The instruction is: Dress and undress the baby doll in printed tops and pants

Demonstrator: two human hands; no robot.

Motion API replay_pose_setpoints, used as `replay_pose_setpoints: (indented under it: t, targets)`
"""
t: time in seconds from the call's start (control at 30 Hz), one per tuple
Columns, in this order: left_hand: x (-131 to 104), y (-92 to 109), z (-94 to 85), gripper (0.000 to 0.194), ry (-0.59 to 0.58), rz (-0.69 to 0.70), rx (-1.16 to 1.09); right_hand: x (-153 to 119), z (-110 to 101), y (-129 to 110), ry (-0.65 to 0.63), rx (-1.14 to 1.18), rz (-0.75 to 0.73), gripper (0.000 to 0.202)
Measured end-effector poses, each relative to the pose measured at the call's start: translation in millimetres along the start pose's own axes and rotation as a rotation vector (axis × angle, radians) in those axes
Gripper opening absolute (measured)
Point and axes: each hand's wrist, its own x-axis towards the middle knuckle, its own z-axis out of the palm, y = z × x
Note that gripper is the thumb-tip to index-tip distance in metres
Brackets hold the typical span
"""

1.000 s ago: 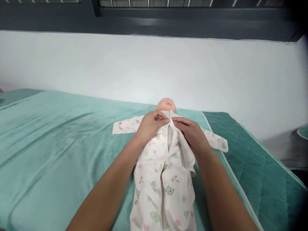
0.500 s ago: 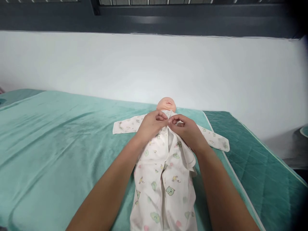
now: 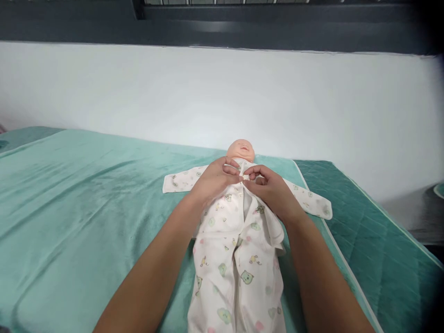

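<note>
A baby doll (image 3: 240, 150) lies on its back, its head toward the wall. It wears a white baby shirt (image 3: 222, 215) printed with small animals, sleeves spread to both sides, and matching trousers (image 3: 222, 277). At the upper chest, my left hand (image 3: 222, 175) pinches the shirt's front edge between thumb and fingers. Close beside it, my right hand (image 3: 262, 180) pinches the other side of the front opening, fingertips nearly touching the left thumb. Below the hands the shirt front hangs apart, with its right flap folded loosely. Any fastener between the fingertips is too small to make out.
A light green sheet (image 3: 86, 208) with soft wrinkles covers the bed. On the right a darker green quilted mattress cover (image 3: 374, 231) shows past the sheet's white edge. Behind the doll stands a white wall (image 3: 173, 92), with a dark metal frame (image 3: 243, 30) above.
The fingers of my left hand have loosened and spread slightly, and both hands have shifted a little at the shirt's front. The doll stays in place.
</note>
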Motion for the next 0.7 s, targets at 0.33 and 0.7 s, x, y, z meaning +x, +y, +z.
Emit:
replay_pose_setpoints:
  t: [0.33,0.7]
  targets:
    - [-7.1,11.4,10.9,0.041,0.103,-0.073,0.082,0.8,-2.1,14.5,-0.023,0.168,-0.017,0.022]
    - [-3.2,9.4,10.9,0.041,0.164,-0.147,-0.015,1.8,-0.4,10.8,-0.023,0.084,-0.022,0.025]
